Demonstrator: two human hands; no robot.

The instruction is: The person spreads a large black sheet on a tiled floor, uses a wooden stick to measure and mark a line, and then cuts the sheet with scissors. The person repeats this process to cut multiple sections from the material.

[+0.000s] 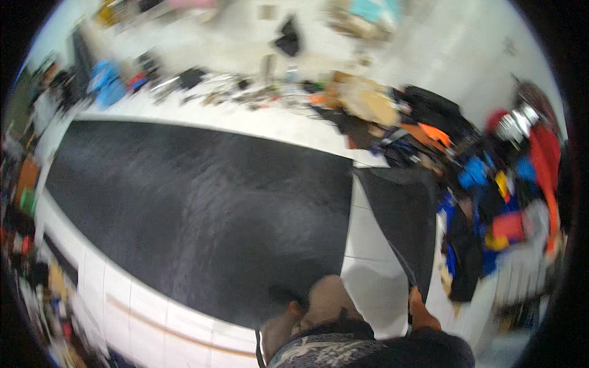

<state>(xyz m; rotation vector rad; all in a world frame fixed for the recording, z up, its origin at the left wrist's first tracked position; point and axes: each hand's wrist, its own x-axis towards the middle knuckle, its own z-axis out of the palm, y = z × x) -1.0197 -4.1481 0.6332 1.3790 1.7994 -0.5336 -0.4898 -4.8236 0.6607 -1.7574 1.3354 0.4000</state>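
Note:
A large black sheet (202, 208) lies spread on the white tiled floor. A narrower black piece of sheet (402, 202) is beside its right edge, with a pale wedge of floor between them. The near end of this piece narrows to a point at my right hand (422, 311), whose fingers appear closed on it. What seems to be my left hand (281, 324) is low by the large sheet's near right corner, beside my bare knee (331, 299). Blur hides its fingers, and I cannot make out anything in it.
A heap of coloured cloth and bags (485, 202) lies at the right. Along the far wall are small scattered items, a blue bag (107, 83) and cardboard (365, 101). A long thin strip (178, 331) lies on the near floor. More clutter lines the left side.

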